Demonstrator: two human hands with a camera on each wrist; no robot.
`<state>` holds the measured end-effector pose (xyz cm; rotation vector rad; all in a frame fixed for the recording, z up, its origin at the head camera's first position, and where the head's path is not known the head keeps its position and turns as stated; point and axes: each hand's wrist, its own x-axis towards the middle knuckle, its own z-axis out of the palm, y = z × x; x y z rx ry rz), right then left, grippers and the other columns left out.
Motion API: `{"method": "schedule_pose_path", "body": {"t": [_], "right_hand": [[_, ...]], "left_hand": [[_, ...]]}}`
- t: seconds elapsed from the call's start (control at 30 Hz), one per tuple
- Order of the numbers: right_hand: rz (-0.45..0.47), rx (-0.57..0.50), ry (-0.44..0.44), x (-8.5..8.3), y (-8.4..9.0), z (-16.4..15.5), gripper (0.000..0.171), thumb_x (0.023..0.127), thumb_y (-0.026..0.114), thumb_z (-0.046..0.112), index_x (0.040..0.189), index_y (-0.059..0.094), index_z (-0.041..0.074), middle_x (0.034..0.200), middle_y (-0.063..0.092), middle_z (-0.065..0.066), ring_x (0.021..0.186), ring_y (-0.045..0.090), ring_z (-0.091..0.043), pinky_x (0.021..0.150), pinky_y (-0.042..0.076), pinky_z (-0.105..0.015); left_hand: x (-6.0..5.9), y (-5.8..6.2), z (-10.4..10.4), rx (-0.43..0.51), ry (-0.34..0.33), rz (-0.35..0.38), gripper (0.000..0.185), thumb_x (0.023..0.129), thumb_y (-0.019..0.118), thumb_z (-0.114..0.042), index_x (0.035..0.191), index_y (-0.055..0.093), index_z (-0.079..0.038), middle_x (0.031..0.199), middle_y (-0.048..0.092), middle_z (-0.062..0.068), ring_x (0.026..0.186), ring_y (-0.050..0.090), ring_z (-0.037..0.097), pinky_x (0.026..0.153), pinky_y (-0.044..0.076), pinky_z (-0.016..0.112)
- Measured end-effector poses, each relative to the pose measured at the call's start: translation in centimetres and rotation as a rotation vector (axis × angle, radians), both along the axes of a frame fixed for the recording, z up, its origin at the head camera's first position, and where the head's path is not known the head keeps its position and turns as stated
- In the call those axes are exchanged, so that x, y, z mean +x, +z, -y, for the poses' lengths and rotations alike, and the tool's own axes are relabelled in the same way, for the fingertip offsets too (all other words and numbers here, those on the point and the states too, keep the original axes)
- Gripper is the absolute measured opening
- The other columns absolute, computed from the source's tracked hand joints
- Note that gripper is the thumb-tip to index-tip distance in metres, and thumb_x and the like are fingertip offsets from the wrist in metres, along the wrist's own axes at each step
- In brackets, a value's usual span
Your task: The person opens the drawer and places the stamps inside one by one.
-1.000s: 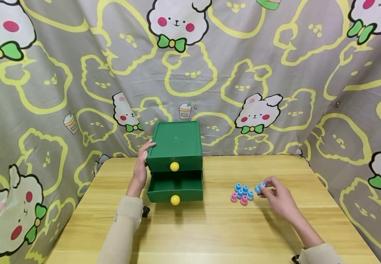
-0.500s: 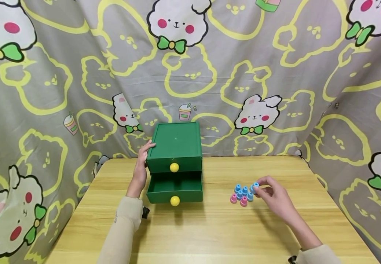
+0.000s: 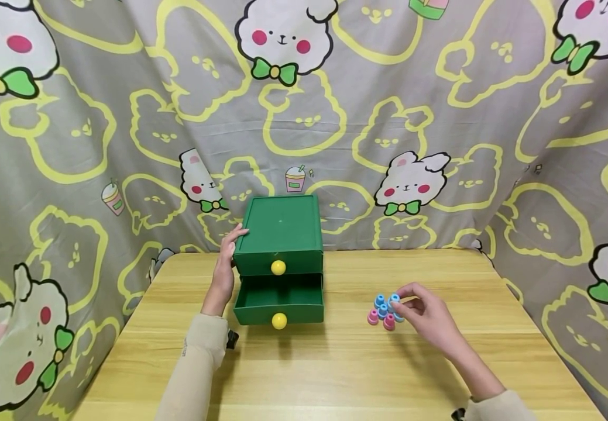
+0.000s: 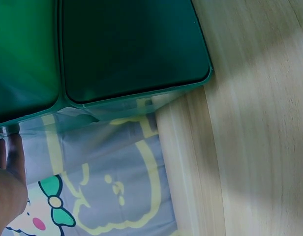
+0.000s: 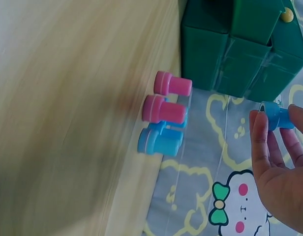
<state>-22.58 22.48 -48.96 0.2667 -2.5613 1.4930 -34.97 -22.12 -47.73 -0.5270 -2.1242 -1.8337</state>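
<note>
A blue peg (image 3: 394,299) is pinched in the right hand (image 3: 423,314), just above the cluster of pegs (image 3: 384,311) on the tabletop (image 3: 335,362). The open bottom drawer (image 3: 279,298) lies to its left, nearer the left hand (image 3: 223,273), which is pressed flat against the green box (image 3: 281,229). The drawer's inside is barely visible.

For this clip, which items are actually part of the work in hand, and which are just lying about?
In use:
- blue stamp, pinched by the right hand
- cluster of blue and pink stamps on the table
- green drawer box, steadied by the left hand
- open lower drawer

Just there:
- wooden table
- cartoon-print backdrop cloth
</note>
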Motion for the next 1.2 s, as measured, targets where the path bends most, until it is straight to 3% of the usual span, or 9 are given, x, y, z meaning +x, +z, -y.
{"method": "schedule_pose_path", "body": {"t": [0.53,0.83,1.03,1.2], "right_hand": [[0.047,-0.066,0.063,0.1,0.4,2.5,0.019,0.095,0.076,0.018,0.11,0.069,0.009,0.099,0.074,-0.013,0.08,0.073,-0.015,0.07,0.059,-0.028],[0.1,-0.144,0.126,-0.3,1.4,4.6,0.02,0.096,0.075,0.023,0.11,0.067,0.011,0.089,0.075,-0.009,0.067,0.068,-0.013,0.053,0.049,-0.024],[0.105,-0.164,0.168,-0.6,2.3,6.4,0.021,0.097,0.074,0.024,0.112,0.067,0.013,0.097,0.075,-0.014,0.069,0.066,-0.015,0.059,0.054,-0.027],[0.081,-0.153,0.181,-0.9,2.9,7.8,0.019,0.096,0.075,0.027,0.111,0.069,0.017,0.099,0.075,-0.01,0.077,0.07,-0.015,0.059,0.052,-0.025]], "left_hand": [[-0.1,-0.2,-0.1,0.003,0.003,0.013,0.051,0.111,0.025,-0.037,0.151,0.048,-0.014,0.17,0.026,-0.006,0.157,0.017,0.03,0.112,0.021,0.068],[-0.1,-0.2,-0.1,0.001,0.001,0.006,0.052,0.111,0.026,-0.038,0.151,0.048,-0.014,0.17,0.027,-0.006,0.157,0.018,0.03,0.112,0.022,0.068],[-0.2,-0.2,0.0,0.018,0.005,0.003,0.051,0.111,0.026,-0.036,0.15,0.049,-0.013,0.17,0.027,-0.004,0.157,0.017,0.03,0.111,0.022,0.068],[-0.2,-0.2,0.0,0.027,0.003,-0.002,0.051,0.11,0.027,-0.036,0.15,0.05,-0.012,0.17,0.027,-0.003,0.157,0.017,0.03,0.111,0.022,0.066]]}}
